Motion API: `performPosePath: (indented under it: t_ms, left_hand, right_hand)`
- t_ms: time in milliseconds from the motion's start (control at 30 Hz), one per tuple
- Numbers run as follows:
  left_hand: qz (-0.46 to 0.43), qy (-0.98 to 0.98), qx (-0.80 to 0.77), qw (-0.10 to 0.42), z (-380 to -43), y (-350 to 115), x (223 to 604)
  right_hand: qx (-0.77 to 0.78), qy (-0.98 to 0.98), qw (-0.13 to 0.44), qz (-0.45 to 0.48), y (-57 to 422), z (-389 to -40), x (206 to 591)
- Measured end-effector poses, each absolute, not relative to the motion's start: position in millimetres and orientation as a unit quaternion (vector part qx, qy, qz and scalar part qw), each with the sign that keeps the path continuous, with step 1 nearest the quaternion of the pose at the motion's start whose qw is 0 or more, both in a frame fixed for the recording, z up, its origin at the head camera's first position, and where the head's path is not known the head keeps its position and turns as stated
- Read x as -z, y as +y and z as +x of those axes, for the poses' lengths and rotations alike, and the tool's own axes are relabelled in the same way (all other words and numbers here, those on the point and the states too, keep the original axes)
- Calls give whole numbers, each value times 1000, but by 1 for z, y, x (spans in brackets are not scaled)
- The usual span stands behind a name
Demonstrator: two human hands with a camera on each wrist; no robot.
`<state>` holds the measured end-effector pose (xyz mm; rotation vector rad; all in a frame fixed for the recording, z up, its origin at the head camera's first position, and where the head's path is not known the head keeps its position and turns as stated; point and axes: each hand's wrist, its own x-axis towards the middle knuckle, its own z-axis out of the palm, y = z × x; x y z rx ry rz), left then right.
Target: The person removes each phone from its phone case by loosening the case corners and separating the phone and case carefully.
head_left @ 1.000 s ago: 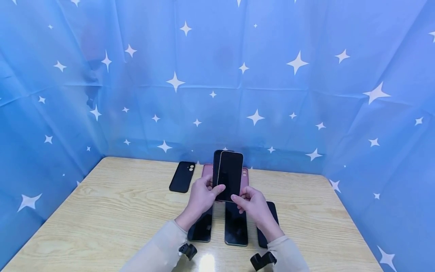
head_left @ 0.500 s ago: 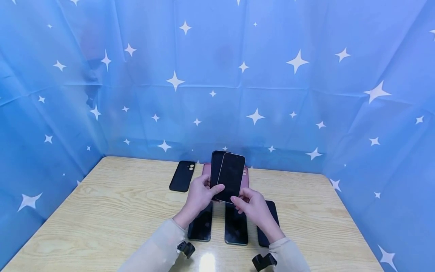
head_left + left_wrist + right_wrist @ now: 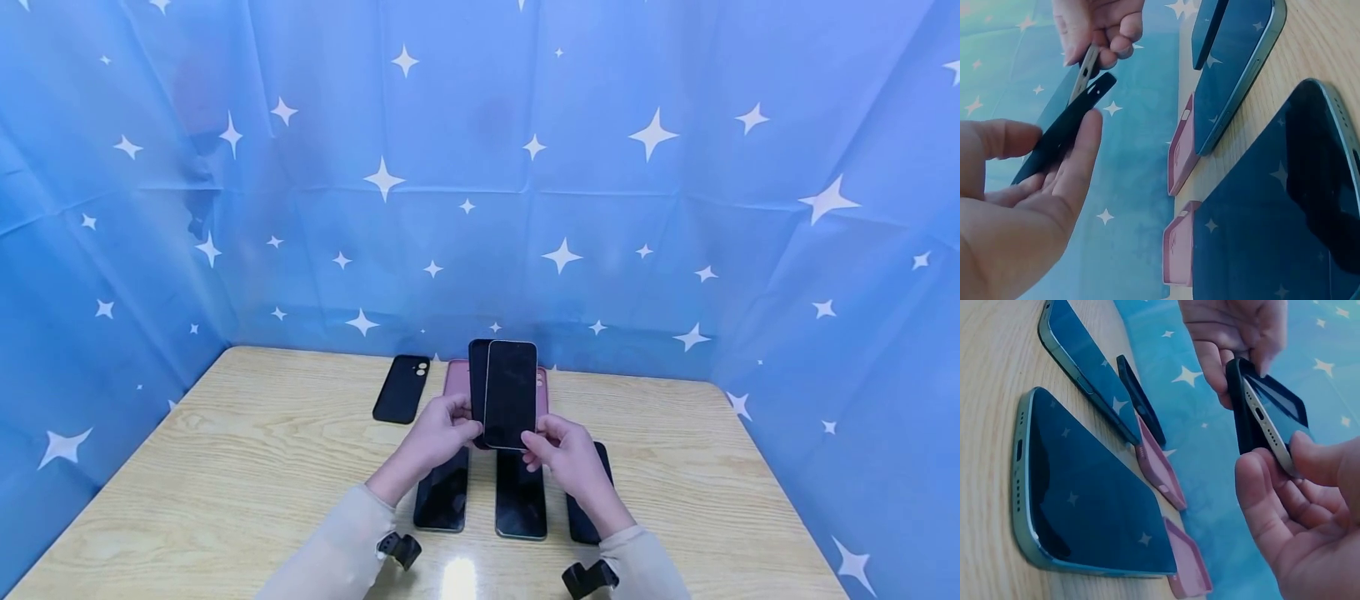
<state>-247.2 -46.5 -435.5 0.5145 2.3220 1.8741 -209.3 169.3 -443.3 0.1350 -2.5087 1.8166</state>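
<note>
My left hand [image 3: 441,432] grips a black phone case [image 3: 477,392] by its left side, thumb along the edge and fingers behind. In front of the case stands a phone [image 3: 512,396] with a dark screen and a pale frame, its lower right corner pinched by my right hand [image 3: 566,458]. Phone and case overlap, with the phone offset to the right. In the right wrist view, the phone's port end [image 3: 1269,428] lies at an angle to the case, its lower edge outside the case wall [image 3: 1239,412]. Both are held up over the table.
On the wooden table [image 3: 262,467], two dark-screened phones [image 3: 442,496] lie below the hands, with a dark slab [image 3: 581,521] partly under the right wrist. Pink cases [image 3: 457,379] lie behind the held phone. Another black case [image 3: 402,390] lies back left. A starry blue curtain [image 3: 480,167] surrounds the table.
The phone first tilted to the right against the case, then came back upright beside it. My left thumb has slid from the phone's screen to its left edge. Both hands are slightly lower.
</note>
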Motion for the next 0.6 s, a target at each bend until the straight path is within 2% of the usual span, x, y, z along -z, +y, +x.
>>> performPosePath:
  t_ms: [200, 600]
  left_hand:
    - [189, 756, -618, 101, -244, -50, 435]
    - [181, 770, -603, 104, -244, -50, 436]
  right_hand:
    - [-609, -793, 15, 21, 173, -207, 444]
    - [-639, -769, 21, 8, 186, -204, 445]
